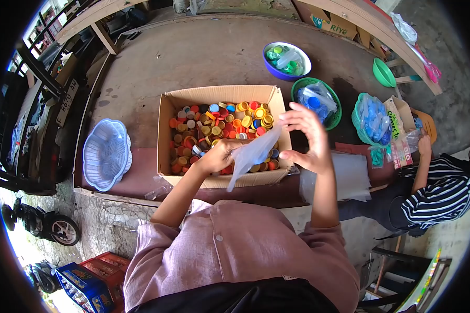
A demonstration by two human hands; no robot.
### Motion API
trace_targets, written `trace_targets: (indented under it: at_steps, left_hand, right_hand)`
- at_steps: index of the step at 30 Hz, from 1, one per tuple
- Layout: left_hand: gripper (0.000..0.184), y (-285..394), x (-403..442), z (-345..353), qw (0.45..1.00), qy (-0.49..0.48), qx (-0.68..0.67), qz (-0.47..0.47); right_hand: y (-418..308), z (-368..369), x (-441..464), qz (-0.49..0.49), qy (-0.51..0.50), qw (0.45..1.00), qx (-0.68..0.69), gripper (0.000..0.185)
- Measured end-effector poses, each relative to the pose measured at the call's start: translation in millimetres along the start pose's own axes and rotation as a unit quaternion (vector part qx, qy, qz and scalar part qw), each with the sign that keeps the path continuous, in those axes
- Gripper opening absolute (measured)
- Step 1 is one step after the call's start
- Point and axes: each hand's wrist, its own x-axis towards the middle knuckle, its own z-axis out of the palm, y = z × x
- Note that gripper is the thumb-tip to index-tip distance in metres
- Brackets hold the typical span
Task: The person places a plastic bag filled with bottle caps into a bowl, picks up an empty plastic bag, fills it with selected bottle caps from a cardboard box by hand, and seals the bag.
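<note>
A cardboard box (219,94) full of loose plastic bottle caps (193,128), mostly red, orange and yellow, stands on the table in front of me. Above its near side, my left hand (219,156) is closed on a clear plastic bag (256,148), which slants up to the right. My right hand (310,141) is raised over the box's right edge, its fingers and thumb spread beside the bag's upper end. Whether its fingertips touch the bag I cannot tell. A stack of clear plastic bags (334,177) lies at the table's front edge, below my right hand.
On the left stands a pale blue basket (107,151). Beyond the box are a purple bowl (287,74) and a green basket (333,117) holding bagged caps. Farther right, a turquoise basket (359,128) holds bagged blue caps, near another person (438,193) in stripes.
</note>
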Motion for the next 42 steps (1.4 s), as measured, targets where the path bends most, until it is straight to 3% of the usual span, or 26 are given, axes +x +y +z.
trace_targets:
  at_steps: [1,2,4,7,8,9,10,12,15,16,17,19,28,37,39,42]
  left_hand:
    - [0.03,-3.0,-0.1,-0.1,0.999,0.01,0.011,0.034]
    - [0.031,-0.3,-0.1,1.1,0.999,0.03,0.032,-0.011]
    - [0.023,-21.5,-5.3,6.8,0.998,0.05,0.047,-0.003]
    - [0.032,-10.2,-3.8,6.0,0.992,0.109,0.047,0.039]
    - [0.026,1.4,-4.0,2.0,0.995,0.09,0.001,-0.036]
    - [0.02,6.9,-3.9,0.0,0.99,0.07,-0.044,-0.11]
    - [0.02,3.0,-3.3,1.4,0.991,0.069,-0.043,-0.11]
    - [0.027,-9.1,-3.0,6.9,0.989,0.15,0.011,0.012]
    - [0.03,-11.7,-1.9,12.5,0.974,0.223,-0.03,-0.022]
    - [0.033,-4.4,-1.5,16.8,0.955,0.257,-0.131,-0.074]
    - [0.033,-7.1,-3.0,16.7,0.954,0.257,-0.131,-0.076]
    - [0.034,-14.2,-6.0,16.3,0.951,0.259,-0.077,-0.15]
    - [0.036,-8.5,-9.9,24.3,0.956,0.212,-0.072,-0.188]
    - [0.038,-8.5,-12.7,22.2,0.952,0.185,-0.109,-0.218]
    - [0.037,-10.2,-11.4,18.3,0.949,0.164,-0.138,-0.232]
    - [0.035,12.0,-5.8,12.8,0.926,0.185,-0.143,-0.297]
  right_hand:
    - [18.5,1.6,-7.1,0.048,0.007,0.999,0.01,0.076]
    - [43.1,4.4,-19.7,0.096,-0.032,0.995,-0.002,0.082]
    - [67.5,20.2,-37.9,0.117,-0.055,0.99,-0.061,0.061]
    - [84.7,36.6,-52.4,0.177,-0.037,0.983,-0.03,0.037]
    - [88.9,40.8,-55.7,0.213,-0.006,0.977,0.016,0.026]
    - [92.5,45.7,-57.1,0.212,-0.005,0.977,0.017,0.026]
    - [95.7,51.3,-57.7,0.215,0.036,0.975,0.045,0.023]
    - [100.6,59.5,-57.4,0.217,0.077,0.97,0.075,0.02]
    - [103.7,66.2,-55.7,0.235,0.114,0.96,0.104,0.021]
    - [103.7,67.8,-55.7,0.241,0.122,0.957,0.108,0.019]
    - [103.7,69.1,-56.3,0.248,0.13,0.954,0.111,0.017]
    - [113.3,73.4,-62.0,0.254,0.138,0.951,0.113,0.016]
    - [109.7,81.4,-58.5,0.311,0.15,0.937,-0.047,0.03]
    - [113.2,66.5,-60.9,0.37,0.147,0.917,0.009,0.024]
    - [120.4,66.7,-63.2,0.291,0.167,0.933,-0.133,0.032]
    - [115.9,68.1,-61.4,0.256,0.2,0.941,-0.089,0.049]
